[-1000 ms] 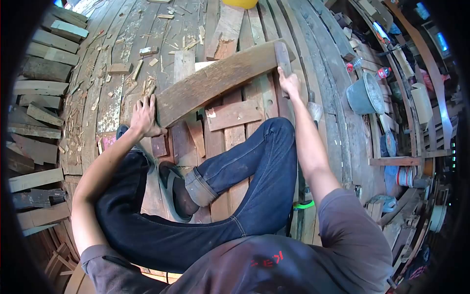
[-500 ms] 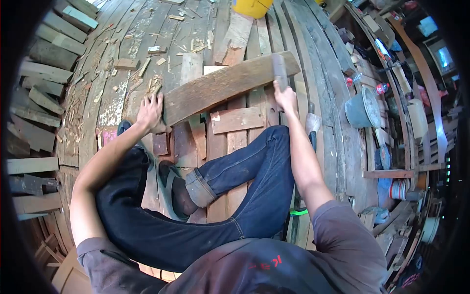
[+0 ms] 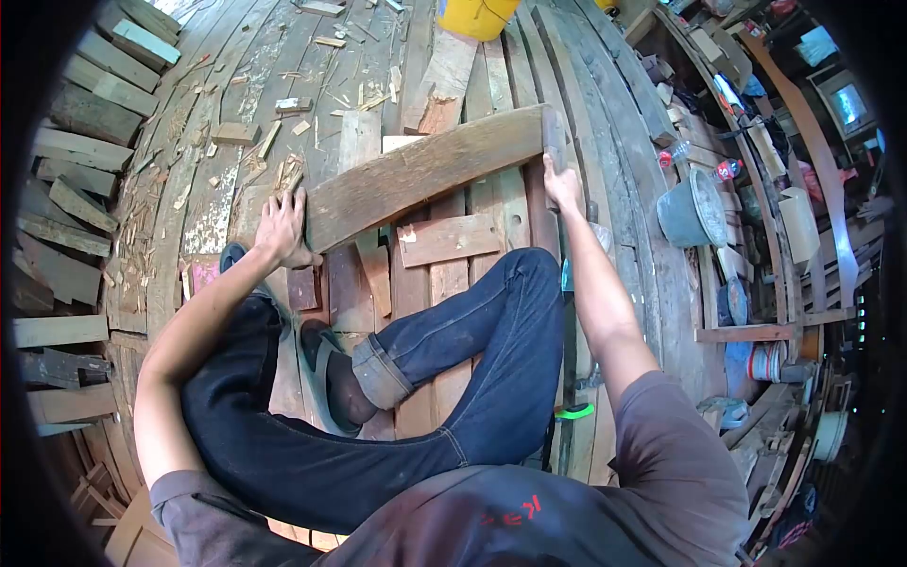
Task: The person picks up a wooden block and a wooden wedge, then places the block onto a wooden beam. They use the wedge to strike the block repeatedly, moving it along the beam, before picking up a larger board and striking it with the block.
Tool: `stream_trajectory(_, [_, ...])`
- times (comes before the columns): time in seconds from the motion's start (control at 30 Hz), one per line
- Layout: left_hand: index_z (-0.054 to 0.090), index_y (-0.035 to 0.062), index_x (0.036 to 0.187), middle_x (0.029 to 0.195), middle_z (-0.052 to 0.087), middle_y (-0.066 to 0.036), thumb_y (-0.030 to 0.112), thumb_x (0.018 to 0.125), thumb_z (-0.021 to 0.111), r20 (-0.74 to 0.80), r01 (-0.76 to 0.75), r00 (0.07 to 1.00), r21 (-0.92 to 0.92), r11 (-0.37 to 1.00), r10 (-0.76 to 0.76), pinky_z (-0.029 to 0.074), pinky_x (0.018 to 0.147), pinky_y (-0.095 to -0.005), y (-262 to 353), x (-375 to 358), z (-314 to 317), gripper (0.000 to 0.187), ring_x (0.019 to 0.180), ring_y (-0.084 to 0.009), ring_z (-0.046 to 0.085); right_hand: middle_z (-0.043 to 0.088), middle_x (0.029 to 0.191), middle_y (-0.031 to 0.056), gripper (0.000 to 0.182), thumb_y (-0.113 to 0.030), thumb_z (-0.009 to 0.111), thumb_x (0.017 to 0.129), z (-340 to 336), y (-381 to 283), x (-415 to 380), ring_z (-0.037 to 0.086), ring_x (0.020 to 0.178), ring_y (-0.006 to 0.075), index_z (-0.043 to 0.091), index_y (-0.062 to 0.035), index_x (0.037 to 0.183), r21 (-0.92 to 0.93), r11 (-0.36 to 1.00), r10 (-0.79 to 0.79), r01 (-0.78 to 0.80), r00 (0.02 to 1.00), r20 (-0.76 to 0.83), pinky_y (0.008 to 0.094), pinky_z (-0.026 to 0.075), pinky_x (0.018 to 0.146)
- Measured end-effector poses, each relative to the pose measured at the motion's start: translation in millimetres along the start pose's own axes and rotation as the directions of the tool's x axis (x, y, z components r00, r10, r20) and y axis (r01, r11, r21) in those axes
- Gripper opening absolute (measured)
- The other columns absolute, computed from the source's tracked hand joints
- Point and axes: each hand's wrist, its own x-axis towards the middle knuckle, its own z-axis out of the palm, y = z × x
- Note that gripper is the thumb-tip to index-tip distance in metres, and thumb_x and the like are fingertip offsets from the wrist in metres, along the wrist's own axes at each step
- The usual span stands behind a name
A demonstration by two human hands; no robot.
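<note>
A long brown wooden board (image 3: 425, 170) lies at a slant across other pieces of wood in front of my crossed legs. My left hand (image 3: 282, 230) grips its left end, with fingers along the end and the thumb at the near corner. At the far right end, my right hand (image 3: 564, 186) is closed around a flat, straight-sided, grey-brown tool (image 3: 555, 137), blurred, whose exact kind I cannot tell. The tool stands against the board's right end in this view. Beneath the board, a short wooden plank (image 3: 452, 238) lies across several slats.
Wood chips and offcuts (image 3: 236, 133) litter the plank floor. A yellow bucket (image 3: 477, 17) stands at the far side. Stacked timber (image 3: 71, 246) lines the left. To the right are a grey bucket (image 3: 694, 213) and a cluttered shelf frame (image 3: 756, 334). Something bright green (image 3: 574, 412) lies by my knee.
My right hand and the tool have shifted slightly right, from over the board's upper face to its right end. The left hand keeps its hold on the board.
</note>
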Motion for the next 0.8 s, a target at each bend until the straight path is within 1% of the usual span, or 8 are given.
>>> stream_trajectory(0.1, [0.009, -0.0049, 0.153, 0.153, 0.025, -0.031, 0.054, 0.055, 0.088, 0.011, 0.004, 1.000, 0.017, 1.000, -0.004, 0.027, 0.117, -0.0522, -1, 5, 3, 0.138, 0.140, -0.0510, 0.029, 0.068, 0.089, 0.0341, 0.095, -0.078, 0.052, 0.082, 22, -4, -33, 0.069, 0.093, 0.0451, 0.065, 0.0146, 0.101, 0.074, 0.994, -0.074, 0.082, 0.992, -0.105, 0.0512, 0.055, 0.077])
stream_trajectory(0.17, [0.008, -0.0048, 0.153, 0.153, 0.024, -0.031, 0.054, 0.056, 0.088, 0.022, 0.007, 1.000, 0.021, 1.000, -0.007, 0.026, 0.117, -0.0520, 0, 8, 10, 0.139, 0.140, -0.0510, 0.028, 0.066, 0.088, 0.0357, 0.088, -0.072, 0.056, 0.085, 17, -23, -94, 0.068, 0.092, 0.0476, 0.060, 0.0132, 0.108, 0.224, 0.912, -0.374, 0.345, 0.922, 0.103, 0.0527, 0.054, 0.078])
stream_trajectory(0.27, [0.007, -0.0042, 0.153, 0.154, 0.023, -0.032, 0.054, 0.056, 0.088, 0.031, 0.010, 0.999, 0.022, 1.000, -0.011, 0.026, 0.118, -0.0520, -2, 8, 15, 0.139, 0.141, -0.0513, 0.027, 0.065, 0.080, 0.0343, 0.071, -0.062, 0.061, 0.088, 10, -30, -111, 0.067, 0.080, 0.0492, 0.056, 0.0060, 0.105, 0.015, 0.740, -0.626, 0.672, 0.681, 0.381, 0.0524, 0.054, 0.073])
stream_trajectory(0.5, [0.010, -0.0032, 0.153, 0.153, 0.026, -0.031, 0.054, 0.054, 0.088, -0.004, 0.019, 1.000, 0.008, 1.000, -0.019, 0.027, 0.117, -0.0515, 0, 5, 7, 0.138, 0.139, -0.0514, 0.030, 0.068, 0.077, 0.0319, 0.095, -0.080, 0.054, 0.080, 21, 12, 28, 0.071, 0.076, 0.0414, 0.068, 0.0141, 0.083, 0.015, 0.998, -0.056, 0.059, 0.991, -0.121, 0.0501, 0.054, 0.065])
stream_trajectory(0.57, [0.011, -0.0031, 0.153, 0.152, 0.027, -0.031, 0.054, 0.053, 0.088, -0.012, 0.016, 1.000, 0.001, 1.000, -0.016, 0.027, 0.117, -0.0515, 0, 6, 4, 0.139, 0.138, -0.0516, 0.031, 0.067, 0.078, 0.0336, 0.094, -0.079, 0.054, 0.081, 38, 3, 22, 0.070, 0.079, 0.0446, 0.068, 0.0142, 0.080, 0.037, 0.997, -0.068, 0.072, 0.992, -0.109, 0.0517, 0.054, 0.067])
stream_trajectory(0.63, [0.011, -0.0030, 0.153, 0.151, 0.028, -0.031, 0.054, 0.052, 0.089, -0.018, 0.011, 1.000, -0.010, 1.000, -0.011, 0.028, 0.117, -0.0517, -1, 8, 6, 0.140, 0.138, -0.0518, 0.032, 0.067, 0.082, 0.0342, 0.090, -0.074, 0.058, 0.082, 31, -22, -37, 0.070, 0.083, 0.0452, 0.067, 0.0145, 0.091, 0.087, 0.908, -0.410, 0.410, 0.912, -0.020, 0.0505, 0.054, 0.071])
stream_trajectory(0.7, [0.011, -0.0037, 0.153, 0.151, 0.028, -0.030, 0.053, 0.052, 0.089, -0.005, 0.007, 1.000, -0.007, 1.000, -0.007, 0.028, 0.116, -0.0524, -1, 8, 7, 0.139, 0.138, -0.0514, 0.031, 0.066, 0.091, 0.0373, 0.091, -0.075, 0.055, 0.082, 16, -43, -81, 0.068, 0.097, 0.0453, 0.066, 0.0135, 0.102, 0.049, 0.810, -0.570, 0.584, 0.765, 0.299, 0.0484, 0.054, 0.085])
stream_trajectory(0.8, [0.015, -0.0053, 0.151, 0.149, 0.030, -0.030, 0.052, 0.051, 0.090, -0.062, 0.000, 0.998, 0.018, 1.000, 0.001, 0.029, 0.115, -0.0520, -1, 5, 22, 0.137, 0.136, -0.0496, 0.033, 0.067, 0.093, 0.0361, 0.095, -0.078, 0.053, 0.082, -15, -49, -75, 0.068, 0.096, 0.0446, 0.065, 0.0133, 0.104, 0.074, 0.827, -0.547, 0.558, 0.767, 0.336, 0.0483, 0.054, 0.084])
